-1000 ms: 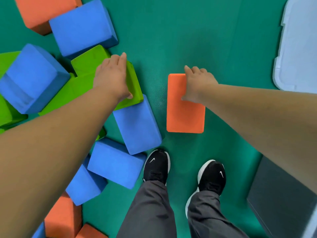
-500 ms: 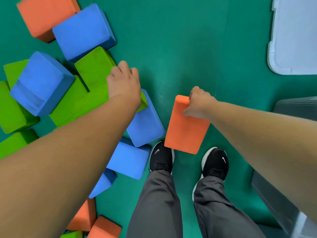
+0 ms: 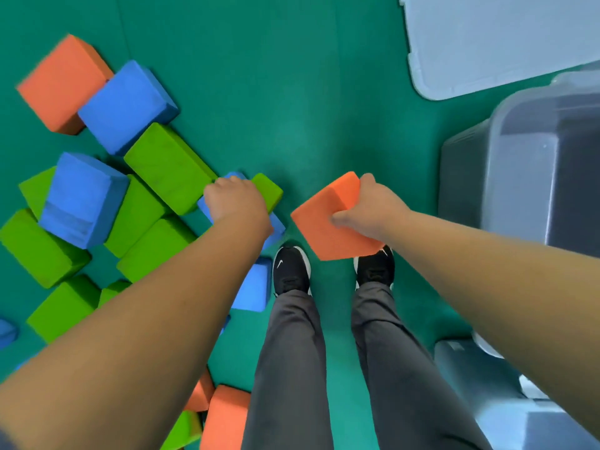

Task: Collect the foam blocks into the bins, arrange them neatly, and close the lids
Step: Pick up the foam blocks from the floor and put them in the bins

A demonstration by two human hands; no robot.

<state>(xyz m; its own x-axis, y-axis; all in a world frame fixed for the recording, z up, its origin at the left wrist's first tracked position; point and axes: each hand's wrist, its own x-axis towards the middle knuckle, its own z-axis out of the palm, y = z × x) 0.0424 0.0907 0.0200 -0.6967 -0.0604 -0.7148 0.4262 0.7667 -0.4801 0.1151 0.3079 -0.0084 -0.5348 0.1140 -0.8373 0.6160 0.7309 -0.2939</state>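
R hand [image 3: 373,206] grips the orange block [image 3: 324,228] by one end, tilted & clear of the floor [image 3: 292,92], prob. ready to swing to the open bin [image 3: 467,177] on the right; its lid [image 3: 487,43] lies off beyond. L hand [image 3: 237,203] curls over a green block [image 3: 268,190] at the pile's edge, likely to take two per trip.

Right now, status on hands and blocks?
Right hand grips orange block, off the floor. Left hand grips green block at the pile. Open bin to the right, nothing between.
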